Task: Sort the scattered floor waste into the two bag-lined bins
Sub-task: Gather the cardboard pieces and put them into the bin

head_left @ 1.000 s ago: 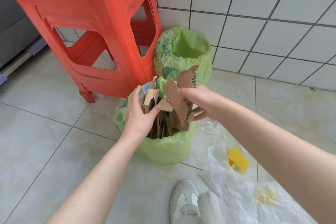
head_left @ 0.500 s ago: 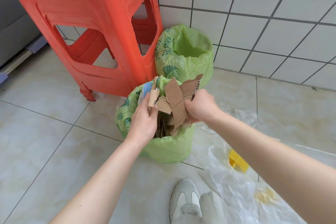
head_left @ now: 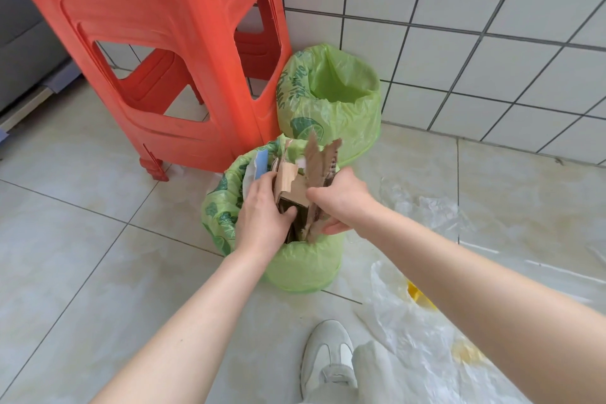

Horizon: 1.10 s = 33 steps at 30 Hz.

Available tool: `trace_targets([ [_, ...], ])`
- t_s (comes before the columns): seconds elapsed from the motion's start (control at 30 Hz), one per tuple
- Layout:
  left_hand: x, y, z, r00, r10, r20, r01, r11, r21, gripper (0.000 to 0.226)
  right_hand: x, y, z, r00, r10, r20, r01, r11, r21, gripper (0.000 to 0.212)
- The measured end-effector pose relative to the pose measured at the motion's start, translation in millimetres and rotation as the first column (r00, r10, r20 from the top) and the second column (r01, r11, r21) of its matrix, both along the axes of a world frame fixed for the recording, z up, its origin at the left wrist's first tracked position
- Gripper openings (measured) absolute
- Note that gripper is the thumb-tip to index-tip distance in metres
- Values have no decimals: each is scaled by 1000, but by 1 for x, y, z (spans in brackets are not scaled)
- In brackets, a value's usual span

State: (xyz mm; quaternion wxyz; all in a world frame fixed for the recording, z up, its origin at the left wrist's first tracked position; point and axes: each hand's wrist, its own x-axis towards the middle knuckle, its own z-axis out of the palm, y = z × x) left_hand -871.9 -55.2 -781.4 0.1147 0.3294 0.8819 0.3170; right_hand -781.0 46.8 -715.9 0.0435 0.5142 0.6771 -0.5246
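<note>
At the near edge of the tiled floor, a pale shoe and a light trouser leg are seen. To the near right, crumpled clear plastic sheeting is spread over the floor, and a yellow piece is partly hidden beside the right forearm, with a paler yellow scrap lying under the plastic. Both forearms are stretched forward over the near bin, which is lined with a green printed bag and is stuffed with torn cardboard pieces that stand upright and rise above its rim. The left hand is placed at the left side of the bundle, its fingers and thumb curled round a folded brown piece, which is gripped. The right hand is closed round the right side of the same bundle, the thumb lying across the front and the fingers wrapped behind the torn strips. A blue-and-white paper scrap is tucked against the left inner wall of this bin. Just beyond, touching or almost touching the near bin, the far bin is set against the white tiled wall; its green liner is open and no contents can be made out inside. To the far left, an orange plastic stool is stood right beside both bins.
</note>
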Motion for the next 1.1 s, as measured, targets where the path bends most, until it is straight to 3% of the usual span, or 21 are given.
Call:
trace_targets([
  [0.2,1,5,0,988,151,-38,-149,988,46,23,13,15,10,998,-7,-58,9,1000,28,42],
  [0.47,0,3,5,989,147,15,-148,984,103,32,8,12,18,992,124,17,-123,992,-32,16],
  [0.63,1,2,8,993,120,14,-121,989,90,27,-22,1,-10,994,98,54,-92,989,-114,11],
  [0.83,4,-3,2,999,34,-21,-32,996,80,17,-33,-2,-34,997,75,29,-77,995,62,18],
  [0.97,0,-8,2,999,-47,-7,47,998,45,15,-31,11,-23,989,127,76,-131,990,48,34],
  [1.1,-1,-11,1,996,-90,10,90,996,-14,10,-23,23,-18,995,70,70,-84,971,222,19],
])
